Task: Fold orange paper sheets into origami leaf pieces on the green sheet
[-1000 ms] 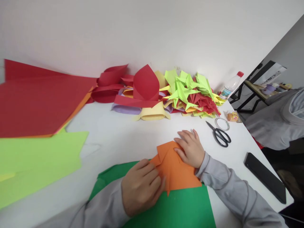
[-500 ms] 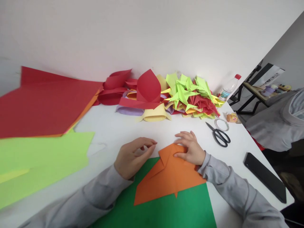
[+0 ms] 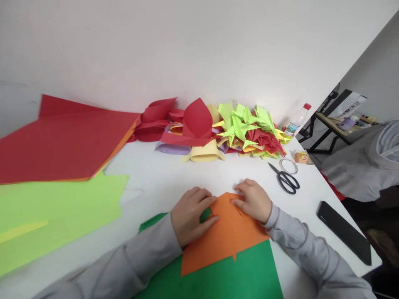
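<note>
A folded sheet of orange paper (image 3: 227, 232) lies on a larger green sheet (image 3: 224, 278). A small orange tip sticks out below its lower edge. My left hand (image 3: 193, 214) grips the paper's upper left edge, thumb on top and the other fingers at its far side. At the upper right edge my right hand (image 3: 254, 201) pinches the same paper between thumb and curled fingers. Between the two hands the paper rises to a blunt peak. My left hand and sleeve cover part of its left side.
Black-handled scissors (image 3: 285, 178), a tape roll (image 3: 288, 166), a wrapped snack (image 3: 301, 157) and a black phone-like slab (image 3: 343, 232) lie rightward. Folded paper stars (image 3: 240, 124), red paper shapes (image 3: 198, 120) and a bottle (image 3: 296, 120) line the wall. Large red sheets (image 3: 68, 145) and lime sheets (image 3: 77, 211) lie left.
My left hand has moved right and down from beside the orange paper and has taken hold of its left edge. My right hand keeps its grip, and the folds near the top look different.
</note>
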### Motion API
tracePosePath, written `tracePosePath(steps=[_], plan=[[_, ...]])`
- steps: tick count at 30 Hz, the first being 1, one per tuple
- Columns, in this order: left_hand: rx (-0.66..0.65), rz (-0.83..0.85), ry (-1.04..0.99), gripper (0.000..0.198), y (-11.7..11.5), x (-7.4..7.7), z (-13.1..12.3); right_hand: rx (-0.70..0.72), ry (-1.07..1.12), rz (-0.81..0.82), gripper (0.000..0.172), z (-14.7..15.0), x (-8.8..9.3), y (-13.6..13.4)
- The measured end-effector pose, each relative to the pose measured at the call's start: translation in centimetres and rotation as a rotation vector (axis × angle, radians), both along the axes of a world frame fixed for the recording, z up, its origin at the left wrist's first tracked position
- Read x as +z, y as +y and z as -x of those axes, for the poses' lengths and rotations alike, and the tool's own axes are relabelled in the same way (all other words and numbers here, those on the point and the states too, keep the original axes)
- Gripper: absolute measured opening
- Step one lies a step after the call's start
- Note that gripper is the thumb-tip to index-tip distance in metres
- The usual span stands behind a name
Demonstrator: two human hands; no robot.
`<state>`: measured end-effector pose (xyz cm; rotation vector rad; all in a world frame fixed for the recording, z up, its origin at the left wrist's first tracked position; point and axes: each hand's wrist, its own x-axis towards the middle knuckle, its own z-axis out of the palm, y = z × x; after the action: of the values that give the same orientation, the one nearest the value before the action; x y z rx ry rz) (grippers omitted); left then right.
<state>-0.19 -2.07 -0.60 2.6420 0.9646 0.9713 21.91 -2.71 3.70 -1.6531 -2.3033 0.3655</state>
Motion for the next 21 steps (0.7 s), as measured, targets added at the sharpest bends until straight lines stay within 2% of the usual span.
tracePosePath(steps=[4,8,12,16,21], plan=[[-0.029,0.016,-0.043,0.026,0.0,0.4,0.0,0.037,-0.106,0.073,0.045,0.4,0.5,-0.7],[-0.012,0.108,-0.153,0.024,-0.2,0.6,0.2,0.018,-0.135,0.052,0.038,0.7,0.7,-0.9],[-0.052,0.335,-0.363,0.025,-0.1,0.2,0.6,0.008,-0.142,0.015,0.034,0.9,1.1,-1.0],[-0.113,0.547,-0.551,0.027,0.2,-0.3,0.8,-0.019,-0.059,-0.003,0.033,1.0,1.6,-1.1],[-0.130,0.580,-0.537,0.028,0.3,0.0,0.8,-0.025,0.171,0.001,0.030,1.0,1.9,-1.0]])
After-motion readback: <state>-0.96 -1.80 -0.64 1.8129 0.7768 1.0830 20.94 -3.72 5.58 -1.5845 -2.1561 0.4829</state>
